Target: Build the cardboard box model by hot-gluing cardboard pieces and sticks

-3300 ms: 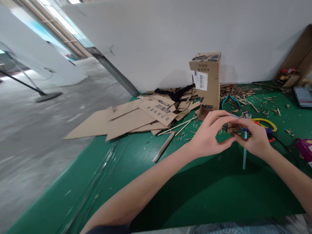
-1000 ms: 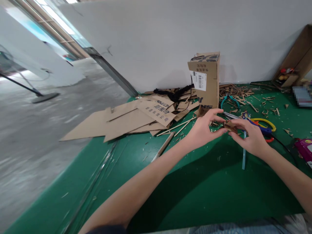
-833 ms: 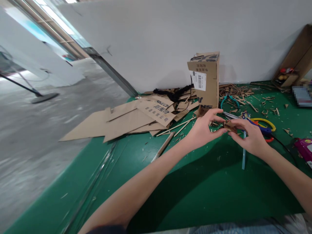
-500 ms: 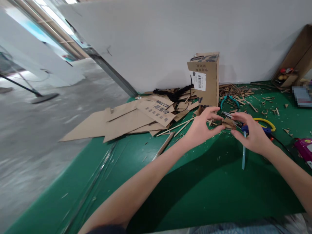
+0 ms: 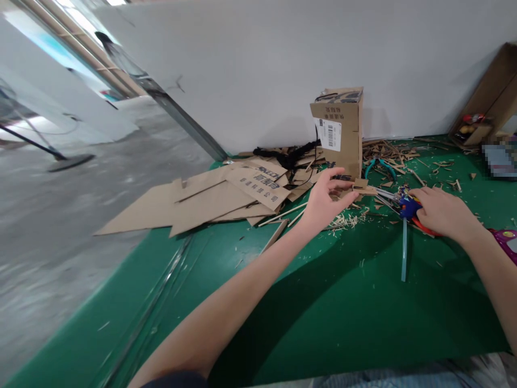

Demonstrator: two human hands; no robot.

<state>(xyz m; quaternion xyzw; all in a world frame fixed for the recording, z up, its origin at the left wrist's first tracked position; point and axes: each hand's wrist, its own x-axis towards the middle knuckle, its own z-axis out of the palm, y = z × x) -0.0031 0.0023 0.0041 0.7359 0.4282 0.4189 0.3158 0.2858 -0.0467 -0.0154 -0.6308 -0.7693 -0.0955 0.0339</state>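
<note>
My left hand (image 5: 329, 196) pinches a small folded piece of cardboard (image 5: 361, 184) in front of the upright cardboard box (image 5: 348, 137). My right hand (image 5: 444, 211) is curled over a cluster of tools to the right. Beneath its fingers show a blue tool body (image 5: 410, 207) and a red handle (image 5: 428, 228); what the fingers grip is partly hidden. Slim metal blades (image 5: 386, 195) point left from that cluster toward the cardboard piece. A translucent glue stick (image 5: 404, 250) sticks out toward me below the blue body.
Flat cardboard sheets (image 5: 214, 200) and scraps lie on the green table (image 5: 355, 318) at left. Teal-handled pliers (image 5: 380, 168) rest among cardboard shavings by the box. Pale slivers (image 5: 345, 221) lie under my left hand. A magenta object (image 5: 507, 240) sits at the right edge.
My right hand has moved right, from beside the cardboard piece onto the tools, covering the yellow handle. My left hand has shifted slightly left with the cardboard piece.
</note>
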